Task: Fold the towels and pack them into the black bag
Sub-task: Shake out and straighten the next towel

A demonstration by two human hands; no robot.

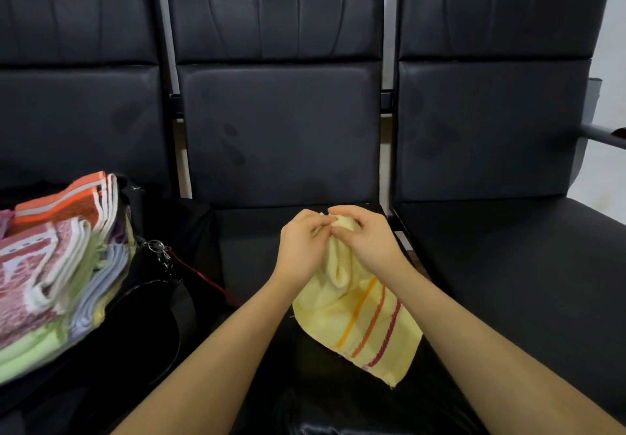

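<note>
Left hand [301, 245] and right hand [367, 241] both pinching the yellow towel's [355, 319] bunched top, folded towels [50, 265] stacked in black bag [145, 316] alongside

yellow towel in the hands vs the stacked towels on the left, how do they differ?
The yellow towel hangs bunched and unfolded, pinched by the left hand and right hand; the stacked towels lie folded in layers, untouched. The yellow towel is plain with three stripes; the stacked towels mix orange, red-patterned, green and pale blue. The yellow towel hangs over the middle seat; the stacked towels rest on the black bag.
</note>
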